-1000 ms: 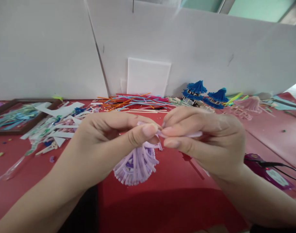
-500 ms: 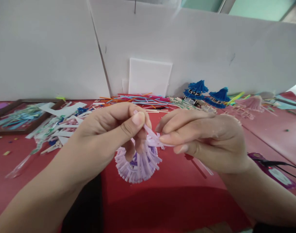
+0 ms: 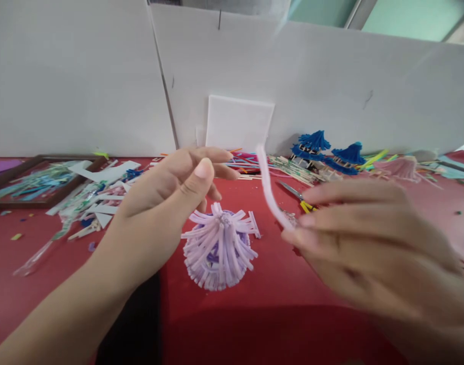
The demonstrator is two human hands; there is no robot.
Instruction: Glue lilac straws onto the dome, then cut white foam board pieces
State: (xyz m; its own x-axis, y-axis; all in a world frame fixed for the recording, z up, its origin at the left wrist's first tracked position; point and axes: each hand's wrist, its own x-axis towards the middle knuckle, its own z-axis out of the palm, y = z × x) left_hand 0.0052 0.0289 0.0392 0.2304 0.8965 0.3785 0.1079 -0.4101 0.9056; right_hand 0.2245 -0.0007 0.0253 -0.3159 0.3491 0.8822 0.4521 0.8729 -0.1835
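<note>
Between the thumb and fingertips of my right hand (image 3: 369,243), one end of a pale lilac fuzzy strip (image 3: 268,185) is pinched, like a pipe cleaner; the rest curves upward, slightly blurred. My left hand (image 3: 179,197) hovers with its fingers apart and nothing in them, just behind and above a small lilac pavilion model (image 3: 219,253). That model stands on the red table (image 3: 201,329), its layered roof made of many lilac strips fanning down from a peak. A short pale piece (image 3: 255,224) lies at its right side.
Scissors with yellow handles (image 3: 295,192) lie behind my right hand. Blue pavilion models (image 3: 311,144) and a pink one (image 3: 401,167) stand at the back right. Coloured strips (image 3: 247,162) line the wall. A brown frame (image 3: 45,203) and paper scraps (image 3: 103,175) lie left.
My hands have moved apart. The left has let go of the lilac strip, and the right has drawn it to the right. The pavilion's peak and the scissors have come into view.
</note>
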